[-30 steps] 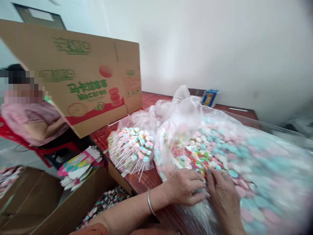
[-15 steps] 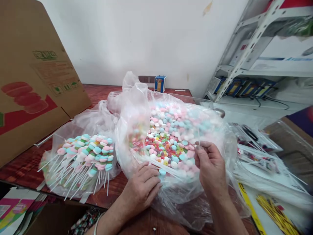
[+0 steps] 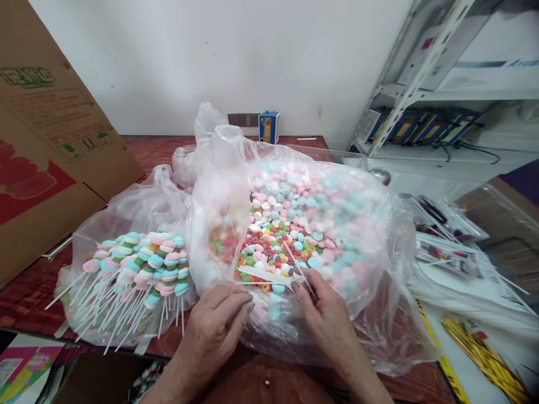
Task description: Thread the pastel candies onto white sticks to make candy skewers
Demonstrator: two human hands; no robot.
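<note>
A clear plastic bag point(image 3: 290, 331) lies wide on the table, full of pink, blue and white candies point(image 3: 286, 196) and small coloured ring gummies point(image 3: 273, 249). Several white sticks point(image 3: 267, 275) lie together at its near side. My right hand point(image 3: 326, 314) pinches a thin white stick point(image 3: 292, 255) that slants up over the candies. At the bag's near left edge rests my left hand point(image 3: 221, 317), its fingers curled and closed; what they grip, if anything, is hidden. To the left, many finished candy skewers point(image 3: 143, 261) are piled on another plastic bag point(image 3: 122, 207).
A large cardboard box point(image 3: 54, 123) stands at the left. Behind the bag sits a small blue box point(image 3: 268, 127) by the wall. On the right are a white shelf rack point(image 3: 425, 90), packets point(image 3: 448, 258) and yellow twist ties point(image 3: 488, 356).
My right hand has moved left and down toward the loose sticks, and a thin stick now shows in its fingers. My left hand has shifted slightly left. The camera view has turned slightly.
</note>
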